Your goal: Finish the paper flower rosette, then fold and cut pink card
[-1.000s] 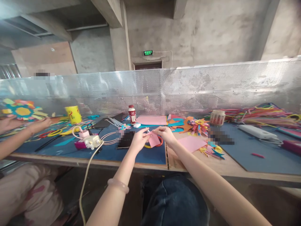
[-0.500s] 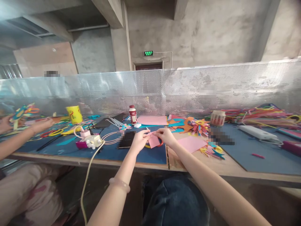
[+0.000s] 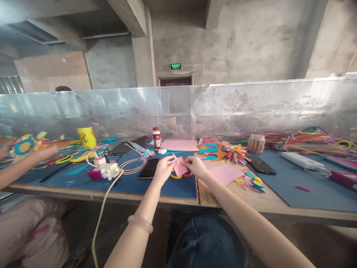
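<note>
A small pink paper piece [image 3: 180, 169] is between my hands, above the front of the blue mat. My left hand [image 3: 164, 169] pinches its left side, and a thin white stick-like tip [image 3: 174, 155] shows at those fingers; its kind is unclear. On the opposite edge, the closed fingertips of my right hand [image 3: 196, 166] grip the same paper. Partly hidden beneath it lie a yellow loop [image 3: 175, 177] and a red loop [image 3: 189, 174], perhaps scissor handles. A larger pink sheet [image 3: 226, 174] rests to the right of my right hand.
Layered paper flower [image 3: 236, 153] and cut paper petals [image 3: 252, 181] lie right. A phone [image 3: 262, 165], glass jar [image 3: 256, 143] and red bottle [image 3: 157, 138] stand around. Left are a power strip with plugs [image 3: 110, 170], yellow can [image 3: 86, 137] and a co-worker's arm [image 3: 30, 160].
The pink paper has turned from hanging below my fingertips to a tilted diamond between my hands. The co-worker's paper flower at left now faces this way. My view has shifted slightly.
</note>
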{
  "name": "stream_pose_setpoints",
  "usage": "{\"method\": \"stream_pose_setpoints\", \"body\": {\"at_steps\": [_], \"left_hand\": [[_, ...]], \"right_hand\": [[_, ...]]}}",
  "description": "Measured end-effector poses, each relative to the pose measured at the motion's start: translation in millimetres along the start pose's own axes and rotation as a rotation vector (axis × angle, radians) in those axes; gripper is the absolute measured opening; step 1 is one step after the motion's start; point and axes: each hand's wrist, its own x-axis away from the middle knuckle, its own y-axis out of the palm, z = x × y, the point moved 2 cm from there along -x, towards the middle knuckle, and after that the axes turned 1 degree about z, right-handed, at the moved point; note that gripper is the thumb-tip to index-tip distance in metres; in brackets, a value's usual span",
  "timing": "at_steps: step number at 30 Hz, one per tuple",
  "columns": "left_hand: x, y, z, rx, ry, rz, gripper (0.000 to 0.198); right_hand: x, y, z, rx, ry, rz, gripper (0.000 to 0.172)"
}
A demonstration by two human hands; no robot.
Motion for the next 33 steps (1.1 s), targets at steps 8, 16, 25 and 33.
{"method": "stream_pose_setpoints", "body": {"at_steps": [8,16,25,33], "left_hand": [[2.6,-1.3,5.6,-0.033,0.036,0.041,0.042],[2.9,-3.2,7.5,-0.094,0.056,0.075,0.041],[2.6,-1.9,6.7,0.02,0.035,0.076,0.047],[3.4,-4.0,8.7,0.03,0.058,0.11,0.046]], "right_hand": [[0.5,-1.2,-1.9,-0.017,0.014,-0.065,0.02],[1.4,-0.3,-5.5,0.009,0.033,-0.099,0.012],[2.1,-1.0,-5.3,0.066,0.025,-0.104,0.014],[1.8,-0.1,-8.9,0.093,-0.042,-0.073,0.009]]}}
